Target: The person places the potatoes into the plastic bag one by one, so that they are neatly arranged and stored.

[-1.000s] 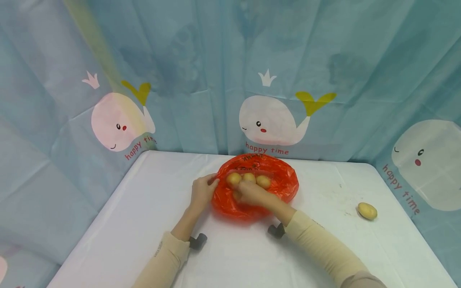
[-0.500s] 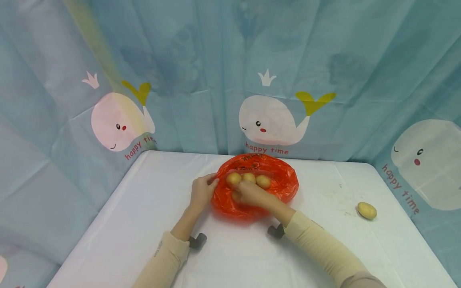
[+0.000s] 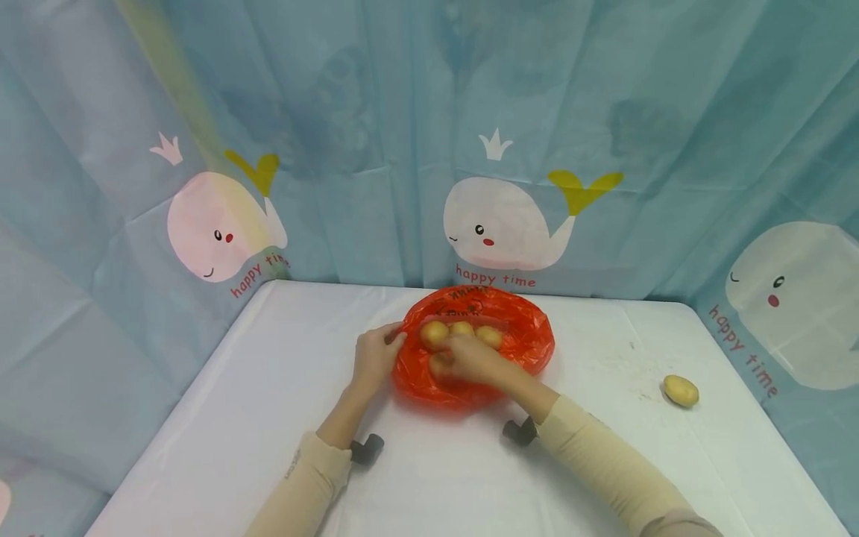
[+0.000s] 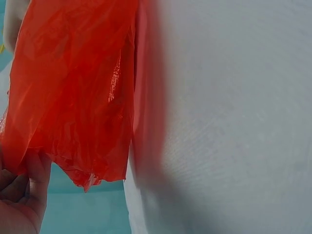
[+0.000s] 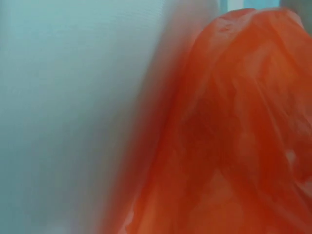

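A red plastic bag (image 3: pixel 520 350) stands with its mouth spread wide near the far side of the table. Several yellow potatoes (image 3: pixel 489 337) lie inside it. My left hand (image 3: pixel 374 359) pinches the bag's left rim between thumb and fingers; in the left wrist view the fingers (image 4: pixel 36 170) show at the bag's edge. My right hand (image 3: pixel 473 359) reaches down into the bag, its fingers against or just over the front potato (image 3: pixel 440 365). Whether it grips that potato is hidden. Only the bag's outside fills the right wrist view.
One more potato (image 3: pixel 681 391) lies on the white table (image 3: pixel 604 447) at the right, near some small dirt marks. A blue curtain (image 3: pixel 376 216) with whale prints hangs behind the table. Dark wrist cameras (image 3: pixel 367 450) stick out from both wrists.
My right hand has shifted slightly to the right inside the bag, and more of the front potato shows. The left hand keeps its hold on the rim.
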